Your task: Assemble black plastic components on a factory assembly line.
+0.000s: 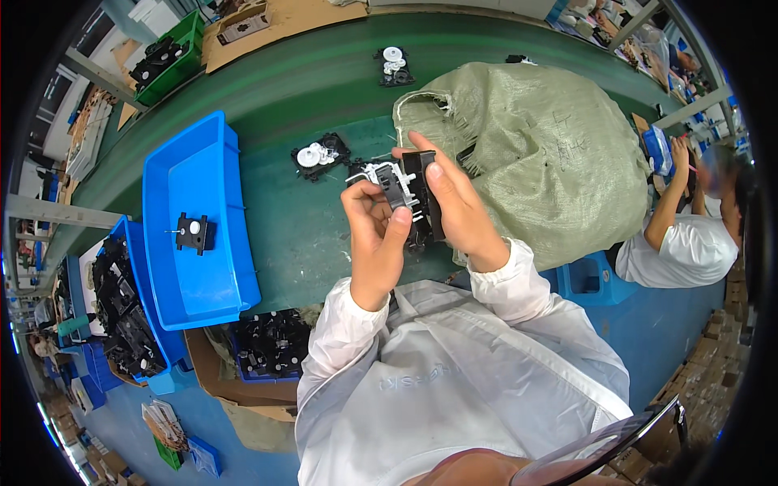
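Both hands meet over the green work surface point(284, 235). My left hand point(377, 251) is closed around a plastic mechanism point(391, 185) with grey, black and white parts, its thumb pressed on the lower side. Fingers wrapped round a black plastic housing point(432, 194), my right hand point(462, 206) holds it against the mechanism's right side. The two pieces touch; whether they are joined I cannot tell. Just beyond my left hand lies a black gear unit point(320, 155) with white gears. A large green woven sack point(543, 162) sits beside my right hand.
A blue tray point(229, 202) at the left holds one small black part point(194, 232). Farther left, a blue bin point(138, 267) is filled with black parts. Another gear unit point(395, 66) lies on the far green belt point(324, 57). At the right sits a co-worker point(681, 243).
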{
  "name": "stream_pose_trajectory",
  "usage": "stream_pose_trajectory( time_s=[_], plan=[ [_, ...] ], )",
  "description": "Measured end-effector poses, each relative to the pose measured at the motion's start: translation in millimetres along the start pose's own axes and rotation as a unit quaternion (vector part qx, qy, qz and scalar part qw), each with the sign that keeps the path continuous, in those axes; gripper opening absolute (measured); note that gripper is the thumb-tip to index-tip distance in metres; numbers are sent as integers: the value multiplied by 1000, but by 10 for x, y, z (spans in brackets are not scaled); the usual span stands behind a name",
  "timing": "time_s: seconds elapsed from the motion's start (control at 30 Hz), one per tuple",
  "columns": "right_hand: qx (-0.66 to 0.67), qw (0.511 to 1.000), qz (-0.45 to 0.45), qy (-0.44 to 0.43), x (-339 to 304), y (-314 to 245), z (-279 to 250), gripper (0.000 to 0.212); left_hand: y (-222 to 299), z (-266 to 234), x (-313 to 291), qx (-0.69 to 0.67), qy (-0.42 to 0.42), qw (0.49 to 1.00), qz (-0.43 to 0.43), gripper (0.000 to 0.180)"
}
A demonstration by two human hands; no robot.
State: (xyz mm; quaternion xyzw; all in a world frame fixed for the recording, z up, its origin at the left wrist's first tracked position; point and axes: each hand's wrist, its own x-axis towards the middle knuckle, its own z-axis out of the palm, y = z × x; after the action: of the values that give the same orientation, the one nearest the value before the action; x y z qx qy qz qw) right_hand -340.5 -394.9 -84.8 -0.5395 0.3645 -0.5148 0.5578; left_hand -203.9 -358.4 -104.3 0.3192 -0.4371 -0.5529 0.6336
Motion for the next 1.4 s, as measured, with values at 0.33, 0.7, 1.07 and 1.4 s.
stream_pose_trajectory(
  time_s=[0.33,0.7,1.07,1.4],
  plan=[
    [-16,1000,1,-11,44,-1,-29,56,-16,4,66,14,8,1000,-9,43],
    [-30,999,5,-17,57,-11,-4,54,-20,-11,83,34,17,999,-11,43],
    [-39,999,15,-2,108,34,75,51,-99,-62,60,154,17,988,18,33],
    [-116,992,18,-37,133,99,219,48,-19,-221,-15,201,-1,980,-1,28]
  ],
)
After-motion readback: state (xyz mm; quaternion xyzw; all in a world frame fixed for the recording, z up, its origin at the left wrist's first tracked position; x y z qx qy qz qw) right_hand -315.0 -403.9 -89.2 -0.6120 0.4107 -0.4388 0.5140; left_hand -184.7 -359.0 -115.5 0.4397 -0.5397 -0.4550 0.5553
